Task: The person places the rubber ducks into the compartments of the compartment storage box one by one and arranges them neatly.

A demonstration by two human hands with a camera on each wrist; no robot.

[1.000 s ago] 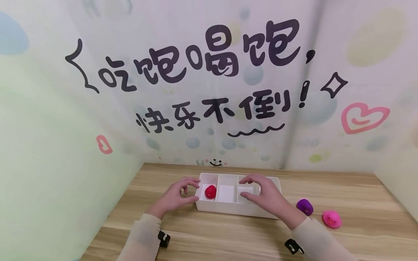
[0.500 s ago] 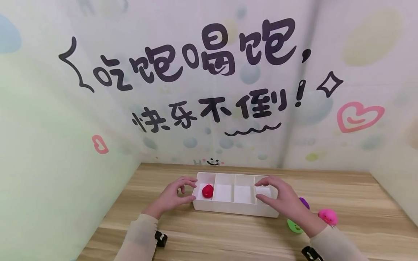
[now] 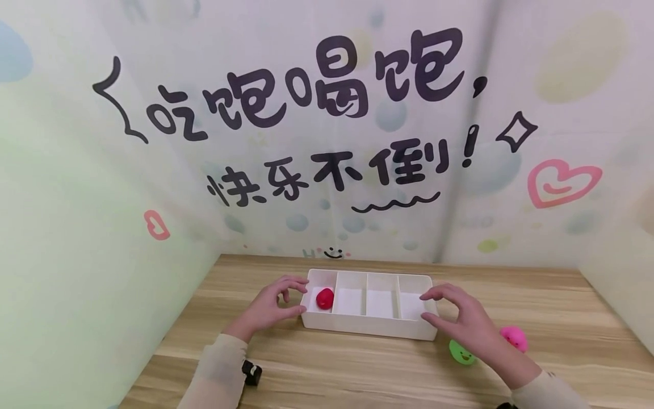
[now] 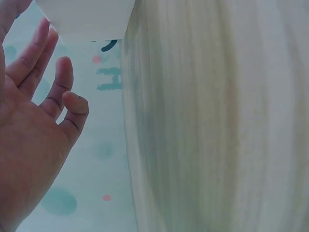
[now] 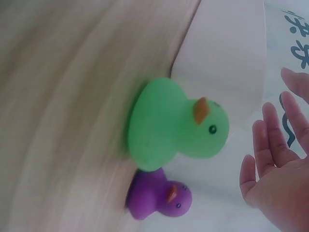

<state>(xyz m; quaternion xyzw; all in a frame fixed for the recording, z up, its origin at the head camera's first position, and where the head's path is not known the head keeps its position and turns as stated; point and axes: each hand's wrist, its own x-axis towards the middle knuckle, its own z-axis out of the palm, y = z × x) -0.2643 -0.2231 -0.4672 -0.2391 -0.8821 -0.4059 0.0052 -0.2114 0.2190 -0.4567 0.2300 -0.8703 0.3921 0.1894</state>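
A white four-section box (image 3: pixel 368 326) stands lengthwise on the table, with a small red rounded toy (image 3: pixel 324 299) in its leftmost compartment. My left hand (image 3: pixel 268 307) rests its thumb and fingertips against the box's left end; its last two fingers curl loosely in the left wrist view. At the opposite end, my right hand (image 3: pixel 465 315) is spread, thumb and index finger apart, and their tips overlap the rightmost compartment. Below that hand sits a green toy duck (image 5: pixel 164 125), next to a purple toy duck (image 5: pixel 157 195), which the hand hides in the head view.
A pink toy duck (image 3: pixel 513 339) sits on the wooden table (image 3: pixel 357 375), partly behind the right wrist. A printed cloth wall (image 3: pixel 276 233) with large black lettering rises behind the table, and pale walls stand at both sides.
My right hand has moved rightward along the box, from above the third compartment to the right end, bringing the green duck into view. My left hand stays at the left end.
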